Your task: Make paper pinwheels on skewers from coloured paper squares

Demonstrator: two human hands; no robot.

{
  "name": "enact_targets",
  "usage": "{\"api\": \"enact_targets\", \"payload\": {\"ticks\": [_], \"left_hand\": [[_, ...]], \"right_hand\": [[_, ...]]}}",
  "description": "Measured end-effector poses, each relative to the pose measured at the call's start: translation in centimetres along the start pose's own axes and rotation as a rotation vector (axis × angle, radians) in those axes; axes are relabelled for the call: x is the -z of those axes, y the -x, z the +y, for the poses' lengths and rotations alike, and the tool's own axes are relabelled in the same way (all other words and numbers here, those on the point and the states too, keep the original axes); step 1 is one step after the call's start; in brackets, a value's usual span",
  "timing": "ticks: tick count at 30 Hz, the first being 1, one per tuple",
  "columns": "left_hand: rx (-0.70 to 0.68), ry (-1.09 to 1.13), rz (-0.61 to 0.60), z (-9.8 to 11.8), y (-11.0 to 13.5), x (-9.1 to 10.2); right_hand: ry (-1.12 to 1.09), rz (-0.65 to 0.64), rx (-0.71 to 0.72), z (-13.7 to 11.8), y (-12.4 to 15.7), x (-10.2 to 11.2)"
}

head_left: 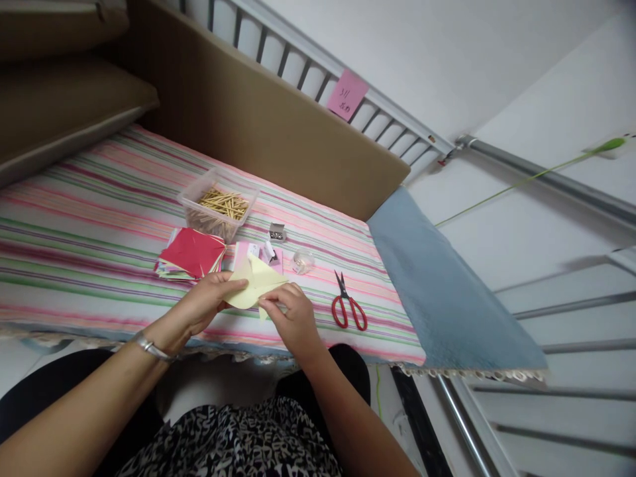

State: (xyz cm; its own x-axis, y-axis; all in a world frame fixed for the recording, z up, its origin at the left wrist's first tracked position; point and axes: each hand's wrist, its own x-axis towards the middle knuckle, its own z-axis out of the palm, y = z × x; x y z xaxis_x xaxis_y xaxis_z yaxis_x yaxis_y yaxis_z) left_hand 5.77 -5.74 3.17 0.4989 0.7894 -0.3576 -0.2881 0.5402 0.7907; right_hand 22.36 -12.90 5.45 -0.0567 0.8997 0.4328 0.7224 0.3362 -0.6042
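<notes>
A pale yellow piece of paper (253, 278), partly cut and curled over, is held up between both hands above the striped cloth. My left hand (211, 298) pinches its left side, thumb on top. At the paper's lower right, the fingertips of my right hand (291, 311) are closed on an edge or corner. A stack of coloured paper (193, 254), red on top, lies just beyond my left hand. Behind the yellow paper are a pink pad (242, 250) and a small open box (269, 253), both partly covered.
Red-handled scissors (349, 305) lie to the right. Farther back stand a clear plastic tub (218, 202) of thin wooden sticks, a small grey box (277, 232) of metal bits and a small clear container (302, 262). A brown board (278, 126) rises along the back.
</notes>
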Motion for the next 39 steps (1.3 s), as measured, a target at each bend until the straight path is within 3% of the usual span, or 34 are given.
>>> {"api": "enact_targets", "payload": {"ticks": [7,22,30,39], "left_hand": [[-0.006,-0.01,0.001,-0.1,-0.1,-0.1],[-0.051,-0.107,-0.006,-0.3,-0.1,0.0],[-0.057,-0.147,0.061,-0.3,-0.2,0.2],[-0.052,-0.127,0.109,0.3,0.1,0.4]], "right_hand": [[-0.034,-0.022,-0.285,-0.5,-1.1,-1.0],[0.019,0.008,-0.381,-1.0,-1.3,-1.7],[0.094,0.016,-0.336,-1.5,-1.2,-1.6],[0.112,-0.086,0.106,-0.8,0.7,-0.2]]}}
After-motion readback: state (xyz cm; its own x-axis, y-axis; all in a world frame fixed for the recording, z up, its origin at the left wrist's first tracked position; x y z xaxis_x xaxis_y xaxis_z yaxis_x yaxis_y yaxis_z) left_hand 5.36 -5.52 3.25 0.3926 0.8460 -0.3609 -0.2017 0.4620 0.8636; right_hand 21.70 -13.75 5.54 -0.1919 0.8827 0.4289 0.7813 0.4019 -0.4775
